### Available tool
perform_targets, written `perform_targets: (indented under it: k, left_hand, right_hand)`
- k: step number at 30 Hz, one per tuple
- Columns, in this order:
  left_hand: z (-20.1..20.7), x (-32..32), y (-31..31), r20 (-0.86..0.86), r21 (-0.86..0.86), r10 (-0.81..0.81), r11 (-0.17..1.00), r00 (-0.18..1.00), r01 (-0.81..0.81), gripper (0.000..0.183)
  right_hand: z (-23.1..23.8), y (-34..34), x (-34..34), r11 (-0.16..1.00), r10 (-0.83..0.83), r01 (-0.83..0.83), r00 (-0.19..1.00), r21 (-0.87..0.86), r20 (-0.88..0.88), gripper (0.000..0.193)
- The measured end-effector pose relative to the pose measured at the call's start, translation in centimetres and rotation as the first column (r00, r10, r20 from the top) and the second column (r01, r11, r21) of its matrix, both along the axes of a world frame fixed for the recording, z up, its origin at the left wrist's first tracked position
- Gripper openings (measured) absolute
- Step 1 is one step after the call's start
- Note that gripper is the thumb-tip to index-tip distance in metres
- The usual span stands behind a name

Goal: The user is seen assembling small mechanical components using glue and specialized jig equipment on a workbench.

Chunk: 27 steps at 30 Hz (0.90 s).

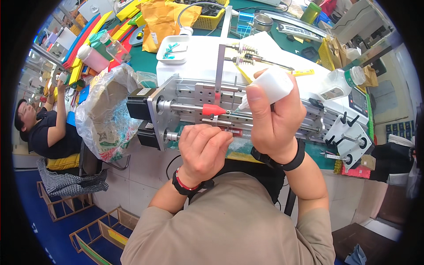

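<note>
My right hand is closed around a white squeeze bottle, tilted with its thin nozzle pointing down to the left. That tip comes close to a small loop at the point of a red cone-shaped piece; whether they touch I cannot tell. The red piece sits on the end of a metal shaft in a motor-driven machine. My left hand is closed just below the shaft, fingertips pinched near the red piece. What those fingers hold, if anything, is hidden.
Two black motors stand at the machine's left end. Beside them is a plastic-lined bin with blue strands. A white tray and a screwdriver lie behind; a clear bottle stands right. Another person sits far left.
</note>
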<state>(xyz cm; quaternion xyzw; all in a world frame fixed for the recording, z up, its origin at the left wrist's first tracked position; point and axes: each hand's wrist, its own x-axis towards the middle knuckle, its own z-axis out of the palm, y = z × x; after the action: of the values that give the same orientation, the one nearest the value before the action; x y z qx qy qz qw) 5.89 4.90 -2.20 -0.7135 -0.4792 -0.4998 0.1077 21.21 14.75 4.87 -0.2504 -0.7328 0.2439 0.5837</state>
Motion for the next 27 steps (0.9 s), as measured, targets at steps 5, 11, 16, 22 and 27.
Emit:
perform_targets:
  k: [5, 11, 16, 22, 27]
  left_hand:
    - [-0.1, -0.1, -0.1, 0.003, -0.012, -0.006, 1.000, 1.000, 0.006, 0.023]
    - [-0.2, -0.3, -0.4, 0.006, -0.016, 0.009, 1.000, 1.000, -0.009, 0.022]
    - [-0.3, -0.5, -0.9, 0.008, -0.038, 0.034, 0.999, 0.999, -0.034, 0.020]
    - [-0.7, -2.4, -3.5, -0.083, -0.079, 0.117, 0.989, 0.990, -0.123, 0.038]
    - [-1.9, -2.6, -4.7, -0.140, -0.140, 0.197, 0.966, 0.970, -0.217, 0.062]
  right_hand:
    - [0.2, -0.1, 0.4, 0.999, -0.020, 0.021, 1.000, -0.029, 0.023, 0.026]
    - [-0.3, 0.2, -0.2, 0.998, -0.067, 0.067, 0.997, 0.007, 0.032, 0.024]
    - [-0.2, -0.1, 0.3, 0.998, -0.067, 0.067, 0.998, -0.014, 0.016, 0.023]
    - [-0.6, -1.3, 2.4, 0.982, -0.124, 0.123, 0.992, 0.143, -0.002, 0.028]
    - [-3.9, -4.4, 4.1, 0.998, -0.047, 0.047, 0.999, -0.046, -0.012, 0.026]
